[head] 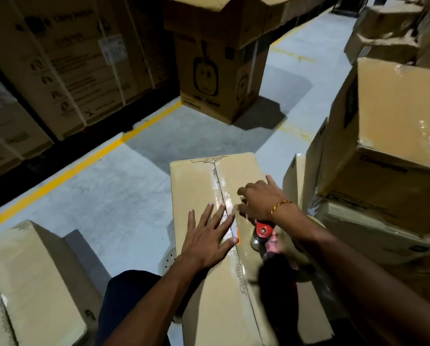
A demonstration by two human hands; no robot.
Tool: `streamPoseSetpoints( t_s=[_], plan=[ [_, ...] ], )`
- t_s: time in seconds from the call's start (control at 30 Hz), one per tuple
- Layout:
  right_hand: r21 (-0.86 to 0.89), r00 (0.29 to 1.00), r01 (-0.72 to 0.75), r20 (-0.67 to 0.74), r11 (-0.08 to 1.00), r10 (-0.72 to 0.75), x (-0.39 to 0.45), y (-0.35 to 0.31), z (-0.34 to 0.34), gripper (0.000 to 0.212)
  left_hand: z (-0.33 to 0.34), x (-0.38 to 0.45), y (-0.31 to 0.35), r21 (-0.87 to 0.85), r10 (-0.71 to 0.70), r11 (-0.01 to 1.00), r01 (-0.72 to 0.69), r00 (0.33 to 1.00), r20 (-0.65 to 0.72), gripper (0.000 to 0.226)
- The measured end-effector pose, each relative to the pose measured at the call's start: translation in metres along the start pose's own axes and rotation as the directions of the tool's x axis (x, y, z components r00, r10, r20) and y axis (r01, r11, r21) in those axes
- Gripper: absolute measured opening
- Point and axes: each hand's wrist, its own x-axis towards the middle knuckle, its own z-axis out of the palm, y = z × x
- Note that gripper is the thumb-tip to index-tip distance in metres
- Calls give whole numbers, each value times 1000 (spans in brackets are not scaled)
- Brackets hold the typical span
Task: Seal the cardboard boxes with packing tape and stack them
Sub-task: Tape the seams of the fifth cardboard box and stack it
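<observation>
The tape (225,196) on the box (209,283) is pressed flat by the left hand (206,238), fingers straight. Whether anything is gripped by the right hand (261,196) cannot be told. The tape gun (261,237) just under it could be knocked off.

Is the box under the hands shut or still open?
Shut: the box's flaps meet flat and clear tape runs along the seam.

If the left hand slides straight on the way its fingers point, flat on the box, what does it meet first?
The left hand points up and right across the box. It would cross the taped seam and probably meet the right hand first; depth is unclear.
</observation>
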Motion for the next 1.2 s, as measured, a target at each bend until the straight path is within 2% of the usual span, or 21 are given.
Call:
streamPoseSetpoints(
  t_s=[0.13, 0.23, 0.3, 0.37, 0.43, 0.5, 0.57, 0.67, 0.73, 0.83, 0.9, 0.93, 1.0, 1.03, 1.1, 1.13, 1.2],
  plan=[
    [85, 991, -11, -133, 996, 22, -38, 7, -9, 45, 2, -22, 20, 22, 66, 998, -67, 998, 19, 63],
    [233, 976, -4, -210, 972, 55, -70, 8, -4, 40, 1, -39, 33, 31, 89, 996, -90, 996, 28, 65],
    [324, 953, 37, -297, 945, 64, -91, 6, 5, 32, -1, -47, 39, 9, 106, 994, -106, 994, -30, 58],
    [370, 920, 97, -387, 924, 58, -109, 1, 13, 25, -1, -50, 44, -157, 47, 985, -70, 988, -148, 39],
    [385, 883, 135, -465, 913, 66, -127, -3, 20, 19, -5, -51, 50, -386, -104, 923, 6, 967, -234, 34],
    [403, 840, 131, -530, 906, 114, -144, -7, 28, 16, -17, -47, 60, -617, -232, 785, 56, 950, -209, 36],
    [459, 787, 90, -576, 884, 220, -161, -12, 38, 14, -33, -40, 73, -738, -282, 665, 113, 953, -109, 42],
    [608, 736, -46, -516, 792, 439, -185, -14, 60, 19, -51, -27, 92, -750, -247, 644, 153, 969, -14, 74],
    [653, 763, -177, -382, 737, 522, -195, -12, 75, 28, -55, -19, 103, -723, -224, 674, 153, 975, -2, 65],
    [672, 833, -326, -129, 665, 538, -200, -8, 96, 48, -56, -10, 114, -611, -246, 771, 179, 969, -26, 46],
    [750, 849, -361, 18, 555, 528, -199, -7, 99, 64, -56, -7, 115, -585, -273, 785, 202, 961, -34, 43],
    [826, 857, -344, 83, 446, 508, -198, -8, 99, 66, -56, -7, 114, -597, -277, 776, 204, 960, -31, 42],
    [940, 857, -326, 248, 103, 451, -191, -13, 100, 55, -56, -9, 111, -663, -256, 726, 183, 967, -12, 46],
    [937, 848, -341, 341, -74, 405, -190, -17, 100, 47, -58, -12, 109, -699, -238, 695, 171, 971, 0, 51],
    [884, 844, -340, 437, -321, 311, -190, -25, 97, 36, -60, -16, 105, -759, -209, 633, 152, 978, 22, 58],
    [861, 854, -313, 440, -401, 278, -191, -29, 95, 32, -60, -17, 101, -778, -196, 612, 144, 980, 27, 55],
    [848, 868, -271, 420, -455, 266, -189, -35, 95, 26, -60, -17, 94, -780, -185, 610, 141, 982, 33, 53]
  ],
)
